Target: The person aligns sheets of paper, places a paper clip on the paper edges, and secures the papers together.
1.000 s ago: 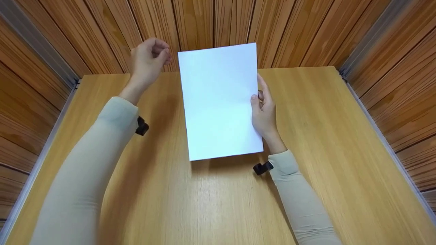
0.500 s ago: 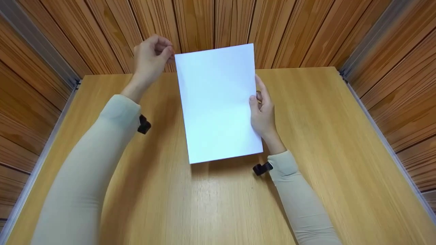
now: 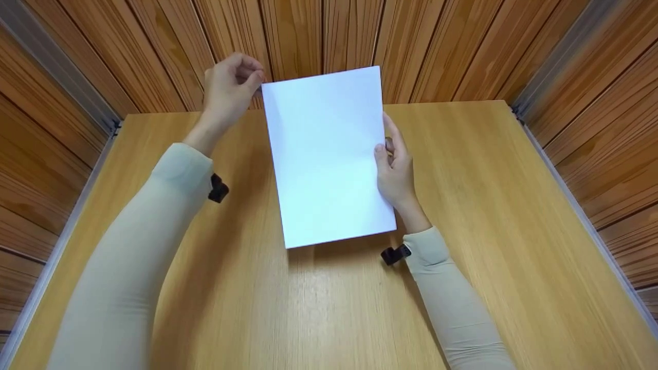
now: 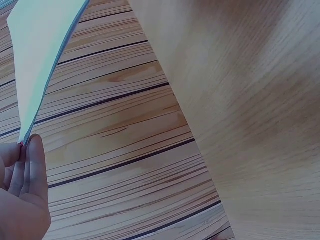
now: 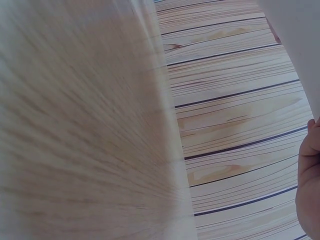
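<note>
A blank white sheet of paper (image 3: 329,159) is held up over the table, tilted a little to the left. Its top left corner is between the thumb and fingertips of my left hand (image 3: 229,95). The left wrist view shows this pinch close up, with the paper (image 4: 37,55) rising from the left hand (image 4: 25,195) and a darker strip along its edge. My right hand (image 3: 398,169) grips the right edge, thumb on the front and the other fingers partly hidden behind. In the right wrist view, only part of the right hand (image 5: 309,185) shows, below the paper (image 5: 297,40).
A light wooden table (image 3: 488,216) lies under both arms, with the paper's shadow on it. Wood-plank walls (image 3: 349,36) stand behind and at both sides. Small black cameras (image 3: 218,188) sit at the cuffs.
My left hand has moved slightly right to the paper's top left corner and now pinches it. The paper has shifted a little left, its lower left corner dropping slightly; my right hand keeps its grip.
</note>
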The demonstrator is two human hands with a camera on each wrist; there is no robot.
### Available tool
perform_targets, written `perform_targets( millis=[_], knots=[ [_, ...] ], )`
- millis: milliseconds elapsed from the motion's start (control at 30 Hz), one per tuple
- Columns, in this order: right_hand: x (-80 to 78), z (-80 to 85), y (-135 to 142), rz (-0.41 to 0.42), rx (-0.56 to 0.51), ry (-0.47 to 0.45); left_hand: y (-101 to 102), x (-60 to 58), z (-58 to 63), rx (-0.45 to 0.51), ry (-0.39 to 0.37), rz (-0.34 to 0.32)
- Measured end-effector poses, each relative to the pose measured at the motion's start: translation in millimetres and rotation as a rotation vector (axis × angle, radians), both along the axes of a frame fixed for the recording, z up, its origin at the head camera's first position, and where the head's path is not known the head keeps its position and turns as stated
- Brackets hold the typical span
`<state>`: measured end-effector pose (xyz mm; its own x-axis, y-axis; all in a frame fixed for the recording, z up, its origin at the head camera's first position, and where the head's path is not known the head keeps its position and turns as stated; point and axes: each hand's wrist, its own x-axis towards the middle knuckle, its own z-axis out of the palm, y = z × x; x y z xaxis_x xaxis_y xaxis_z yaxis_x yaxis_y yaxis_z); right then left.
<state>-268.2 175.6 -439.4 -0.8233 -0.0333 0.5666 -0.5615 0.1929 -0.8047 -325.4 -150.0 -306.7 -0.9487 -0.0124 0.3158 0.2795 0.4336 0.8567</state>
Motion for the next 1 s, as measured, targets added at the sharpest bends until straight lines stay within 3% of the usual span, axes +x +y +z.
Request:
perform_targets(
  millis=[567,1000],
  knots=[
    [-0.1,-0.1,1.5,0.001,-0.007,0.001,3.6,1.8,-1.1,-0.053,0.071,-0.035],
    [0.1,-0.2,-0.8,-0.005,-0.001,-0.007,5.1,2.4,0.4,-0.073,0.073,-0.034]
  ],
)
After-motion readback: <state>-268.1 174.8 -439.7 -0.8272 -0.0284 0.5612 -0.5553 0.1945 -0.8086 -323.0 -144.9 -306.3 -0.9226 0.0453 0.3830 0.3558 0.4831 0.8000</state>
